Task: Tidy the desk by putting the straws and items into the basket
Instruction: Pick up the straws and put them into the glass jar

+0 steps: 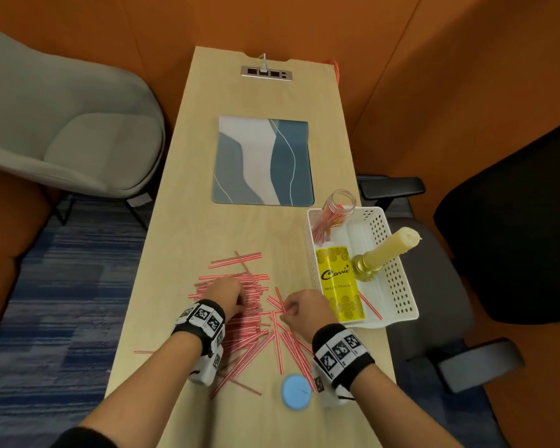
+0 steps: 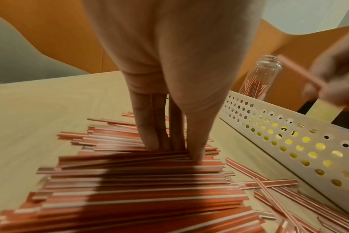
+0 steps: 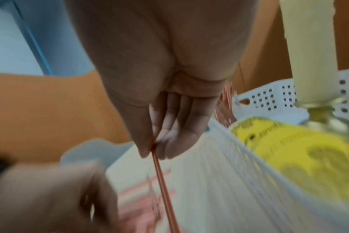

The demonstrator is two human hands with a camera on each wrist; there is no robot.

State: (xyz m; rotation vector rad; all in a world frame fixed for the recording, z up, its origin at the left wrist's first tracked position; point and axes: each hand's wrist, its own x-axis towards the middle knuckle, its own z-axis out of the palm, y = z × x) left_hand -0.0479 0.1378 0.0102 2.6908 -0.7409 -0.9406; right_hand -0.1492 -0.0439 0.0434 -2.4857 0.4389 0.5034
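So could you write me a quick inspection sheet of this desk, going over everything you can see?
Surface: wooden desk, patterned mat lying flat.
Job's things: red straws scattered in a pile; white basket holds a yellow powder tin, candle and glass jar with straws.
Clutter: blue disc near the desk edge.
Hands: left hand presses straight fingers on the pile; right hand pinches one straw.
Cables: white plug in the socket strip; orange cord.
Surroundings: grey armchair, black office chair.
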